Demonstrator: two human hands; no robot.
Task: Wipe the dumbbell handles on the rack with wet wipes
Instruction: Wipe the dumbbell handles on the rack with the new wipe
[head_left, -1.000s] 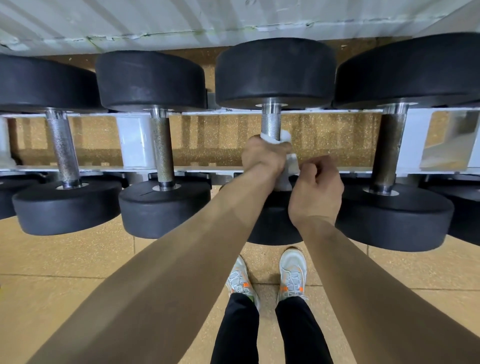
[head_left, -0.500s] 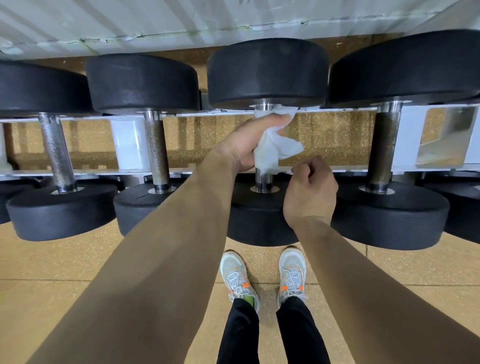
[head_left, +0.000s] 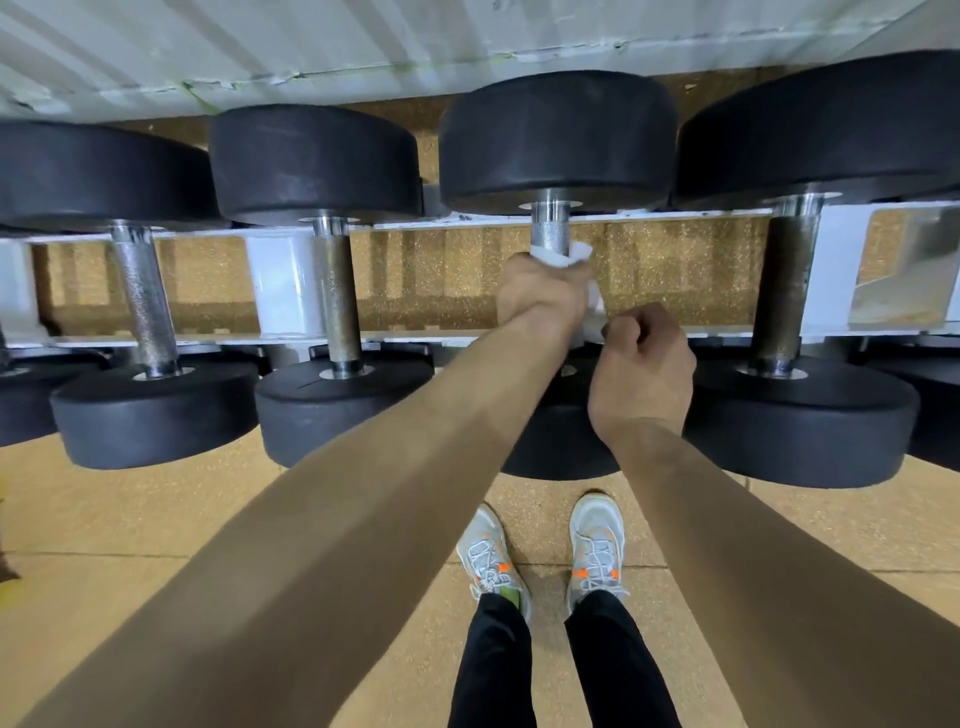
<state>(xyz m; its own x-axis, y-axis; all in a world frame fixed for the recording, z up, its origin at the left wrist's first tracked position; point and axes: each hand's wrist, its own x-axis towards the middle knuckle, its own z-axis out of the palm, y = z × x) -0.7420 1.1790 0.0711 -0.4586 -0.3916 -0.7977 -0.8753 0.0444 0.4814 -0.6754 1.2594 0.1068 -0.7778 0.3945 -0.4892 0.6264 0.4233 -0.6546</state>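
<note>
The wet wipe (head_left: 563, 257) is wrapped round the knurled steel handle (head_left: 549, 228) of the third dumbbell from the left. That dumbbell lies across the white rack (head_left: 275, 291), one of its black heads (head_left: 558, 135) at the back and one at the front. The left hand (head_left: 540, 296) grips the wipe round the handle's middle, fingers curled tight about it. Bright bare metal shows above the fist, and the lower stretch is hidden behind hand and forearm. The right hand (head_left: 641, 364) is curled into a fist just beside the wipe's hanging tail; I cannot tell whether it pinches that tail. This handle looks mid-wipe. The far-left handle (head_left: 145, 301), second handle (head_left: 337, 301) and dark handle (head_left: 784, 291) on the right show no wipe and no readable wetness, so some likely remain to be wiped.
</note>
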